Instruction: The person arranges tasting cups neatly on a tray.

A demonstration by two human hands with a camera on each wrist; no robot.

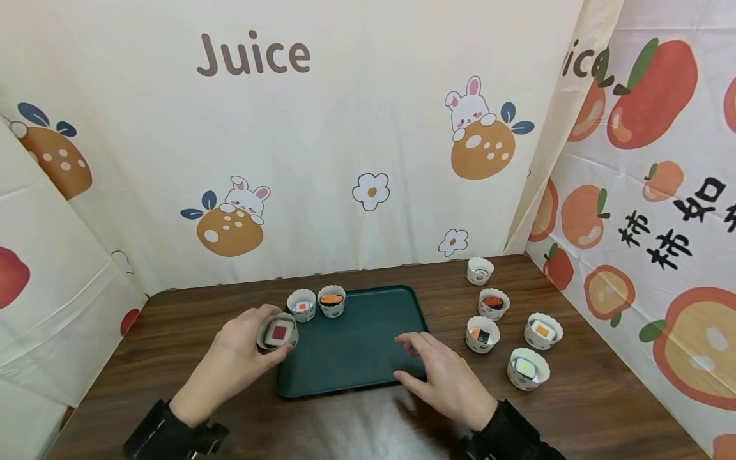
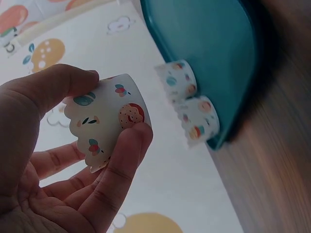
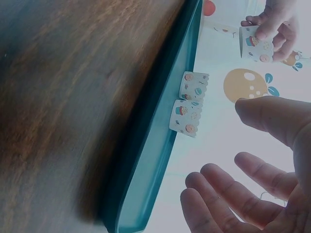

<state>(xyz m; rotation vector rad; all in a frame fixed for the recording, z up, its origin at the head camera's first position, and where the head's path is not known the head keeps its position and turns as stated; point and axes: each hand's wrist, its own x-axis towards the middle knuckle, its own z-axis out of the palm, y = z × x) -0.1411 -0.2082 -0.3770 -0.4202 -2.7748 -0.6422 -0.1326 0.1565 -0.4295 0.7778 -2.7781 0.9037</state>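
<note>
My left hand point(image 1: 238, 342) grips a paper baking cup point(image 2: 104, 114) between thumb and fingers, raised beside the left edge of the dark green tray point(image 1: 356, 348). Inside it lies a sushi piece point(image 1: 279, 333), white with a dark red square centre. At the tray's back left corner, two more paper cups stand side by side: one cup point(image 1: 296, 313) has a white piece with a red-orange centre, the other cup point(image 1: 333, 310) an orange-topped one. My right hand point(image 1: 443, 378) hovers at the tray's right edge, fingers spread and holding nothing.
Right of the tray, several patterned cups with sushi pieces stand on the brown wooden table point(image 1: 414, 425), among them a near cup point(image 1: 522, 377) and a far cup point(image 1: 478, 278). Printed cloth point(image 1: 322, 147) hangs behind the table and along both sides.
</note>
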